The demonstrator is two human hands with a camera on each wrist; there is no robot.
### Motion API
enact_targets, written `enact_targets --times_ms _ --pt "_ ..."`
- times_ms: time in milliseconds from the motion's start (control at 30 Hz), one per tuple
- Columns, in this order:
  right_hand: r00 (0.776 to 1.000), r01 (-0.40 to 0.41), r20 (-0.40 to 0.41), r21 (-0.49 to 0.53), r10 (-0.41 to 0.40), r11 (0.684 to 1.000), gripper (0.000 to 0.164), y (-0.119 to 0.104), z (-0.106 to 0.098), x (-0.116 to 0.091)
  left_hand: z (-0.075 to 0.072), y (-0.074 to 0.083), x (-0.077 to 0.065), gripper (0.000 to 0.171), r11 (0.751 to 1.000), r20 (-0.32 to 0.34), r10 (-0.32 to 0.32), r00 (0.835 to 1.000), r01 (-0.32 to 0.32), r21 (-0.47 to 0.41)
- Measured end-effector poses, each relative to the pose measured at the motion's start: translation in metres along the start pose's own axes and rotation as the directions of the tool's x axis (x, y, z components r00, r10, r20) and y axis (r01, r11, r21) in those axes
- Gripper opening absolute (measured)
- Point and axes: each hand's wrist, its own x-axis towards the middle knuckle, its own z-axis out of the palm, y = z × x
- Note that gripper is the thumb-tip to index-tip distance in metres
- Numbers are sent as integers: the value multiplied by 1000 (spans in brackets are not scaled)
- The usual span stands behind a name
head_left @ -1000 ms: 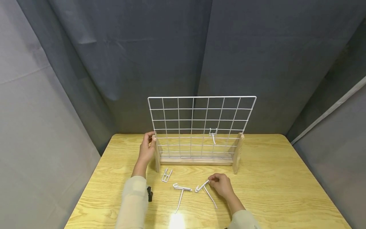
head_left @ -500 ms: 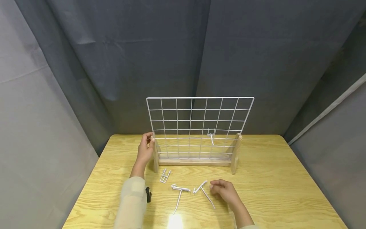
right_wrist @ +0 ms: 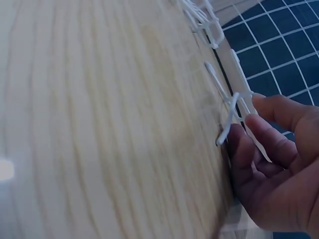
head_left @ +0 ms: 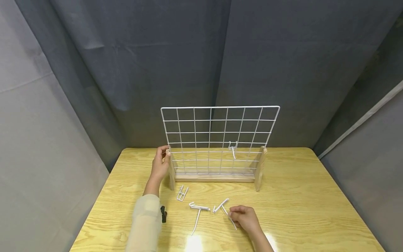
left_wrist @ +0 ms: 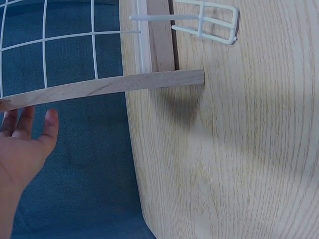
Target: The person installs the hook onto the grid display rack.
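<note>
With thumb and finger, my left hand [head_left: 160,166] pinches the left upright of the wooden stand [head_left: 214,178]. In the left wrist view its other fingers [left_wrist: 25,124] lie along the outer side of that upright. The stand holds a white wire grid panel [head_left: 209,132], on which one white hook [head_left: 233,148] hangs right of centre. My right hand [head_left: 247,219] has bent fingertips right at the prong of a white wire hook [head_left: 221,205] on the table; I cannot tell whether they pinch it. A similar hook [head_left: 199,208] lies left of it. A third [head_left: 182,193] lies near the stand.
The wooden table [head_left: 292,210] spreads out around the stand, with a dark grey curtain [head_left: 151,77] behind and lighter cloth walls at both sides. A small black object [head_left: 163,214] shows beside the left sleeve [head_left: 146,224].
My right hand moved off the upper end of the right-hand hook, then down to its prong. That hook keeps its place. My left hand stays on the stand.
</note>
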Motion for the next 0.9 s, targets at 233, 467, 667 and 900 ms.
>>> enact_targets --times_ms 233,467,667,900 --pt "995 40 -83 -203 -58 978 16 7 9 5 0 -2 0 28 1000 13 -2 1000 2 -5" --pt "990 36 -114 -328 -77 944 12 3 12 7 -1 -3 0 28 1000 19 -6 1000 7 -3" --pt "992 20 -108 -388 -67 922 9 -3 13 6 0 -3 0 30 1000 17 4 1000 -4 -2" --pt "996 30 -64 -427 -63 904 6 -7 12 6 1 -3 0 27 1000 2 31 1000 -31 1"
